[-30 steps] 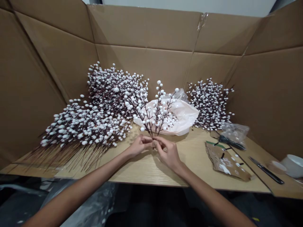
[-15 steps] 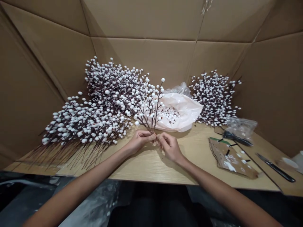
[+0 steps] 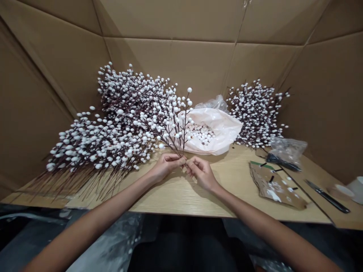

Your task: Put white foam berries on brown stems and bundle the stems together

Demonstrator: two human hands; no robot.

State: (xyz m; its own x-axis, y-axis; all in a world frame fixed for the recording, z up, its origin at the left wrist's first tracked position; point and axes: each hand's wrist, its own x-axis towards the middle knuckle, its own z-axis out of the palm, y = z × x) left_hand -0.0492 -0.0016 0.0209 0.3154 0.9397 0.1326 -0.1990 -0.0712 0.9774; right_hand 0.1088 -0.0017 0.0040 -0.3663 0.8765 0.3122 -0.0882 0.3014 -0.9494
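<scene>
An artificial berry branch [image 3: 183,130] with dark brown twigs and white berries stands fanned out above my two hands. My left hand [image 3: 168,166] is closed, pinching the gathered stems low down between thumb and fingers. Right beside it, my right hand [image 3: 200,172] is closed too, its fingertips pressed together at the base of the same stems. Whether a small piece sits between those fingertips is too fine to make out. Behind the branch, an open pale plastic bag [image 3: 224,130] holds many loose white berries [image 3: 202,134].
Finished-looking berry branches [image 3: 96,141] are heaped on the left, with another pile [image 3: 256,113] at the back right. On the right lie a cardboard piece [image 3: 273,187], a clear bag with dark contents [image 3: 286,151], a utility knife [image 3: 327,196] and a tape roll [image 3: 343,192]. Cardboard walls [image 3: 170,60] enclose the table.
The view has shifted slightly. The branch in my hands tilts a little further left at its top. Both hands keep their places close together at the stems.
</scene>
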